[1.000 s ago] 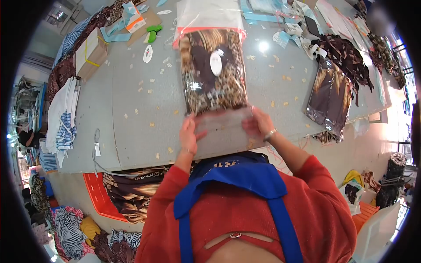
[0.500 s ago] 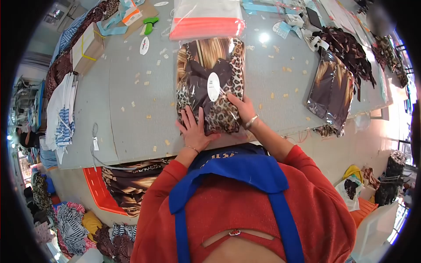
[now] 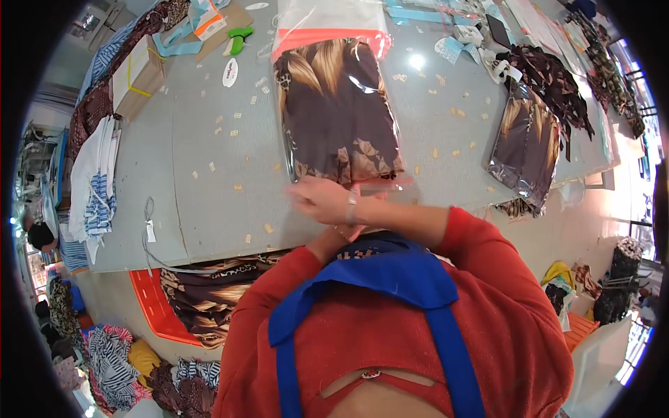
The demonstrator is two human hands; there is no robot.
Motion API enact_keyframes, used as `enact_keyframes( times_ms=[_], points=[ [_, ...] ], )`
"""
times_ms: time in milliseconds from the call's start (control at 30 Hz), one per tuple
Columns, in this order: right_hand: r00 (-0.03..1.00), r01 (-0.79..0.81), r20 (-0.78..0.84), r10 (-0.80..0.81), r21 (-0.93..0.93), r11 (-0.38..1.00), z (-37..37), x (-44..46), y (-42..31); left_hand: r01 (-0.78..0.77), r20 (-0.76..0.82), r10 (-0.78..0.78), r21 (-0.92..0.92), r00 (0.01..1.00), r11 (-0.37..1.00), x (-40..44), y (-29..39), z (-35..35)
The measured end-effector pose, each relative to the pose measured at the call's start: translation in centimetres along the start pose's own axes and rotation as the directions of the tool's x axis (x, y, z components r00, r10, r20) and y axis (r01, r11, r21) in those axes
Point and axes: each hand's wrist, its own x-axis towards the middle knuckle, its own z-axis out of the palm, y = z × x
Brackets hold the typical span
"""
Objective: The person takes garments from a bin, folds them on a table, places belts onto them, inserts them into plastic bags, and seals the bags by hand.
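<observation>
A clear plastic bag with a folded dark brown garment of gold, feather-like print inside lies flat on the table, plain side up. My forearms cross at its near edge. My right hand reaches over to the left, at the bag's lower left corner; its fingers look bent but are blurred. Beneath the right wrist, my left hand points to the right and up toward the bag's near edge, its fingers mostly hidden. A reddish strip shows along that edge, right of the hands.
Clear bags with a red band lie beyond the garment. Another bagged garment rests on the right beside dark cloth straps. Small paper bits dot the grey table. A red crate of printed fabric stands below its front edge.
The bagged garment has been turned over, from the leopard-print side with an oval tag to the plain brown side. My hands went from lying on it to crossed at its near edge.
</observation>
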Motion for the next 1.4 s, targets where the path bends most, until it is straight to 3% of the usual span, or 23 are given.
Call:
enact_keyframes(
  times_ms=[33, 100, 133, 167, 200, 233, 267, 333, 433, 500, 533, 567, 633, 667, 733, 767, 900, 1000, 1100, 1200, 1300, 1400],
  points=[
    [0.998, -0.017, 0.062, 0.014, 0.04, 0.999, -0.9, -2.0, 0.2, 0.113, 0.002, -0.113, -0.037, 0.994, 0.993, -0.9, 0.6, -0.8],
    [0.98, -0.109, -0.151, 0.131, 0.15, 0.983, -2.6, -6.9, 1.4, 0.308, -0.077, -0.309, -0.018, 0.948, 0.951, -3.0, 1.3, -2.9],
    [0.931, -0.296, -0.159, 0.329, 0.203, 0.933, -3.8, -9.1, 1.7, 0.371, -0.176, -0.356, 0.057, 0.918, 0.927, -4.0, 1.8, -4.0],
    [0.844, -0.468, -0.155, 0.514, 0.256, 0.846, -4.9, -11.0, 1.8, 0.385, -0.319, -0.31, 0.207, 0.896, 0.899, -4.5, 2.6, -5.2],
    [0.718, -0.62, -0.041, 0.695, 0.416, 0.665, -6.1, -12.7, 2.3, 0.432, -0.454, -0.257, 0.339, 0.853, 0.836, -5.1, 3.5, -6.3],
    [0.562, -0.726, 0.104, 0.82, 0.538, 0.429, -6.9, -13.8, 2.8, 0.414, -0.555, -0.059, 0.541, 0.83, 0.732, -5.5, 4.7, -7.1],
    [0.512, -0.73, 0.089, 0.854, 0.57, 0.378, -7.0, -14.4, 3.9, 0.409, -0.587, 0.163, 0.711, 0.793, 0.572, -5.4, 6.2, -7.7],
    [0.398, -0.72, 0.054, 0.916, 0.637, 0.276, -6.4, -15.6, 5.5, 0.444, -0.534, 0.509, 0.845, 0.675, 0.299, -4.3, 8.6, -8.7],
    [0.339, -0.855, 0.004, 0.941, 0.419, 0.306, -7.3, -13.7, 4.4, 0.316, -0.317, 0.499, 0.945, 0.806, 0.09, -2.2, 9.4, -8.3],
    [0.696, -0.685, -0.299, 0.653, -0.002, 0.729, -5.8, -13.8, 5.2, 0.069, 0.039, 0.494, 0.977, 0.869, -0.199, -0.6, 10.5, -5.9],
    [0.835, -0.521, -0.351, 0.424, -0.254, 0.815, -4.9, -13.9, 5.3, -0.056, 0.211, 0.45, 0.941, 0.868, -0.333, 0.1, 11.1, -4.6],
    [0.897, -0.399, -0.328, 0.297, -0.306, 0.865, -4.5, -13.4, 4.7, -0.117, 0.268, 0.39, 0.922, 0.881, -0.369, 0.9, 11.4, -3.9],
    [0.952, -0.242, -0.288, 0.102, -0.507, 0.827, -3.7, -12.5, 5.6, -0.239, 0.379, 0.273, 0.87, 0.884, -0.432, 3.5, 12.0, -3.4],
    [0.968, -0.16, -0.252, 0.006, -0.597, 0.786, -3.5, -12.2, 6.1, -0.267, 0.442, 0.244, 0.809, 0.863, -0.524, 4.7, 11.8, -3.6],
    [0.98, -0.183, -0.178, 0.087, -0.643, 0.744, -3.8, -12.0, 7.0, -0.307, 0.552, 0.166, 0.66, 0.817, -0.686, 6.8, 10.3, -4.6],
    [0.978, -0.197, -0.175, 0.11, -0.633, 0.749, -3.8, -12.0, 7.6, -0.354, 0.54, 0.131, 0.696, 0.831, -0.625, 7.3, 9.5, -5.2],
    [0.949, -0.312, -0.129, 0.289, -0.526, 0.791, -5.0, -11.4, 7.8, -0.348, 0.483, 0.048, 0.693, 0.875, -0.632, 7.6, 8.4, -5.4],
    [0.947, -0.316, -0.094, 0.307, -0.443, 0.839, -5.9, -10.7, 8.3, -0.37, 0.457, -0.002, 0.716, 0.889, -0.592, 7.6, 8.9, -5.1],
    [0.932, -0.352, -0.134, 0.337, -0.557, 0.752, -5.3, -10.2, 9.4, -0.383, 0.433, 0.007, 0.805, 0.901, -0.454, 7.1, 9.4, -4.5],
    [0.962, -0.268, -0.151, 0.228, -0.68, 0.682, -4.4, -10.4, 9.0, -0.328, 0.438, -0.004, 0.668, 0.899, -0.668, 7.6, 8.6, -5.0],
    [0.98, -0.182, -0.054, 0.19, -0.624, 0.76, -4.8, -11.2, 7.9, -0.369, 0.417, -0.036, 0.757, 0.908, -0.539, 7.9, 8.8, -4.7],
    [0.991, 0.098, 0.129, -0.023, -0.618, 0.78, -4.9, -14.0, 6.6, -0.352, 0.425, -0.029, 0.709, 0.905, -0.611, 9.0, 8.7, -5.0]
  ],
)
